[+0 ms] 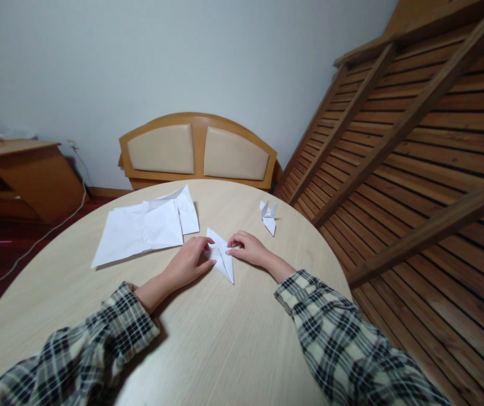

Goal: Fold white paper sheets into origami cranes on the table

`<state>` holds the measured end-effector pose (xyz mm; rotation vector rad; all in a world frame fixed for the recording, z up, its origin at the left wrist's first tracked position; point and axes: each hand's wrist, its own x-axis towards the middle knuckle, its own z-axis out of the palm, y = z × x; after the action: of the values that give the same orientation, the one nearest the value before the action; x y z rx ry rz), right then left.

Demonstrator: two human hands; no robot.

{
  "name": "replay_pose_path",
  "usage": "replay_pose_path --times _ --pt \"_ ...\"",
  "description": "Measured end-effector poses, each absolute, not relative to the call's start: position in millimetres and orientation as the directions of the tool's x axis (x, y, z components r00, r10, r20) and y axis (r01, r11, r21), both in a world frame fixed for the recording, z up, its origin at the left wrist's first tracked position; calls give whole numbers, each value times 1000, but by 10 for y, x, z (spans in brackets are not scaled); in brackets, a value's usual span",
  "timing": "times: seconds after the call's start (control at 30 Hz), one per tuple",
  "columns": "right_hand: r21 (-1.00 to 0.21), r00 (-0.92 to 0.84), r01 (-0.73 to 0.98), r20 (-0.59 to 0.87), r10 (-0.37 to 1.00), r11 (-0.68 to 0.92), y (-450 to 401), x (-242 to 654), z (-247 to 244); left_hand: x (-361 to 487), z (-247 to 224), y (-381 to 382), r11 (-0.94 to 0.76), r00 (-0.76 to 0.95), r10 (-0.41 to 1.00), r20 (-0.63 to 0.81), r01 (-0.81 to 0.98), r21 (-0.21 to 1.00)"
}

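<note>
Round pale surface (225, 349) under my forearms (159, 292), both angled inward. Left hand (188, 260) and right hand (248, 248) face each other, fingers pinching opposite edges of folded white paper (222, 257).

Muted light — soft shadows, edges stretched wide.
</note>
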<state>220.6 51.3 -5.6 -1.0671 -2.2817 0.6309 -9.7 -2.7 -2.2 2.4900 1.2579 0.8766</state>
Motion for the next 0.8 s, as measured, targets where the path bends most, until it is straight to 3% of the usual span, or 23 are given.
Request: replay_pose_path --times 0.37,0.8 --pt "-571 -518 588 277 809 573 516 2186 -74 -51 59 -44 -617 501 754 425 762 198" --pt "-572 -513 587 284 810 573 481 2175 -43 -68 -55 11 -679 546 729 413 657 328"
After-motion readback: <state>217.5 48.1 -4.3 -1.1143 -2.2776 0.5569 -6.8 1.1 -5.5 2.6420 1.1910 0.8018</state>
